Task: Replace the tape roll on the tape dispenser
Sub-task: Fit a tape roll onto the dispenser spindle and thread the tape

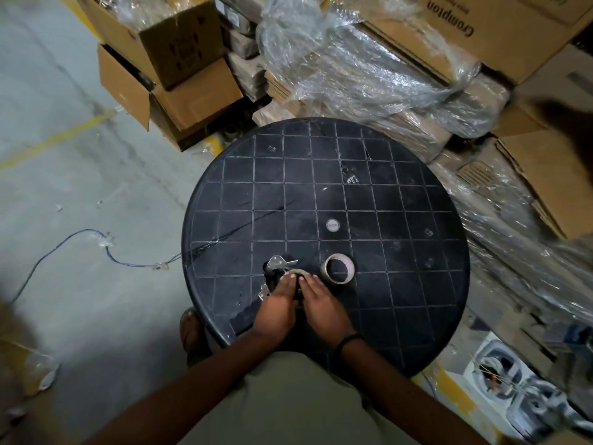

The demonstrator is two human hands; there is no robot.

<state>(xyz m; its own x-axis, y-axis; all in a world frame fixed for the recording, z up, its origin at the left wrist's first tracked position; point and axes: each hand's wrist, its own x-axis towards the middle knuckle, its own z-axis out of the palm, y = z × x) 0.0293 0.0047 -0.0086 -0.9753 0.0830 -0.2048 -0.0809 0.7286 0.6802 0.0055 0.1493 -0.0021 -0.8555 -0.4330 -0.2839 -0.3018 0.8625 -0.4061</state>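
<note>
Both hands sit close together on the tape dispenser [276, 274] at the table's [417, 220] near edge. Left hand [277, 305] and right hand [321, 303] have fingertips on the thin core ring [296, 272] in the dispenser; firm grip or not, cannot tell. Ring looks light and stiff; best pinched at the rim. Dispenser's metal blade end looks sharp. Fresh tape roll [338, 268] lies flat just beside the right hand, light and rigid, easy to grasp by its outer edge.

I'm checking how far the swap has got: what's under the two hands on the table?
Under the left hand and right hand lies the tape dispenser, its metal end poking out, with a ring of tape at the fingertips. The handle and hub are covered.
</note>
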